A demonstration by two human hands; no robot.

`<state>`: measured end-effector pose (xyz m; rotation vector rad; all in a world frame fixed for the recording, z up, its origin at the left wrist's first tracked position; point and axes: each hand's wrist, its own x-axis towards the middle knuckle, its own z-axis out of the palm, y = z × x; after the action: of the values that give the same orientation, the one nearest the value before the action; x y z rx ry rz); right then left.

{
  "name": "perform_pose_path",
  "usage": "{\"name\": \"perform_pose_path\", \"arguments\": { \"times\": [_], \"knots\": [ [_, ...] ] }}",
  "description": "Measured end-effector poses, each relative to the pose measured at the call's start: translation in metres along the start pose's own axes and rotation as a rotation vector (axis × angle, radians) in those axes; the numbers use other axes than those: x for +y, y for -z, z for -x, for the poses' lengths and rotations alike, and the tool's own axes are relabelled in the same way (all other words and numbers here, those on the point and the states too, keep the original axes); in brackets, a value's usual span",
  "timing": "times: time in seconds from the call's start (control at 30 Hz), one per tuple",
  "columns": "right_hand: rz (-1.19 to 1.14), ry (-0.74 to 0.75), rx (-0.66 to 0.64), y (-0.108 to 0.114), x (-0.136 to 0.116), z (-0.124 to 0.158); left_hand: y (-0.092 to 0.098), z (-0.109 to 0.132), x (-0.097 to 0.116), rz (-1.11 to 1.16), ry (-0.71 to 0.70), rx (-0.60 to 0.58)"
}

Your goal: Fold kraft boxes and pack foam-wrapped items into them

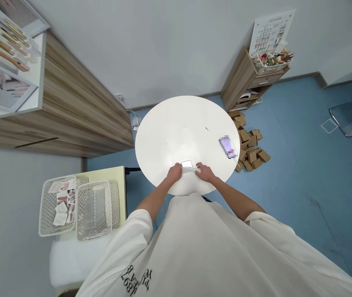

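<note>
At the near side of the round white table (176, 123), my left hand (174, 172) and my right hand (204, 171) face each other a short way apart. Between them lies a small, shiny, clear rectangular piece (187, 163), its kind too small to tell. A thin white sheet (189, 170) stretches from hand to hand along its near edge. The fingers of both hands are closed on the sheet's two sides. How far the sheet reaches is hard to see against the white tabletop.
A blurred purple phone (227, 146) with a cable lies on the table's right side. Small brown boxes (251, 154) are heaped on the floor. Left are white baskets (78, 214) on a yellowish table (118, 177). Wooden cabinets (83, 90) stand along the wall.
</note>
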<state>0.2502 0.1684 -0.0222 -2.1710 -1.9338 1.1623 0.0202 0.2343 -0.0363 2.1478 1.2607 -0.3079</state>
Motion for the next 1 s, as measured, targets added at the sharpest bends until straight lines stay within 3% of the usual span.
{"name": "perform_pose_path", "arguments": {
  "times": [0.23,0.33,0.43,0.53,0.63,0.8,0.87,1.0],
  "knots": [
    [0.1,0.001,0.013,0.001,0.001,-0.016,0.011,-0.012,0.002,0.016,0.105,-0.01],
    [0.151,-0.039,0.034,0.003,0.0,-0.029,0.013,-0.004,0.009,-0.037,0.098,0.14],
    [0.181,-0.076,0.027,0.003,-0.002,-0.039,0.008,0.01,0.024,-0.126,-0.058,0.297],
    [0.197,-0.102,0.027,0.001,-0.003,-0.045,-0.006,0.019,0.037,-0.136,-0.261,0.166],
    [0.204,-0.103,0.037,-0.001,-0.002,-0.047,-0.02,0.015,0.04,-0.154,-0.209,0.136],
    [0.14,-0.094,0.004,0.0,0.004,-0.043,-0.03,-0.004,0.026,-0.163,-0.105,0.16],
    [0.109,-0.083,0.053,0.002,0.006,-0.036,-0.03,-0.009,0.023,-0.165,-0.103,0.166],
    [0.188,0.018,0.319,0.003,0.002,-0.019,-0.025,-0.015,0.027,-0.188,-0.067,0.18]
  ]
}}
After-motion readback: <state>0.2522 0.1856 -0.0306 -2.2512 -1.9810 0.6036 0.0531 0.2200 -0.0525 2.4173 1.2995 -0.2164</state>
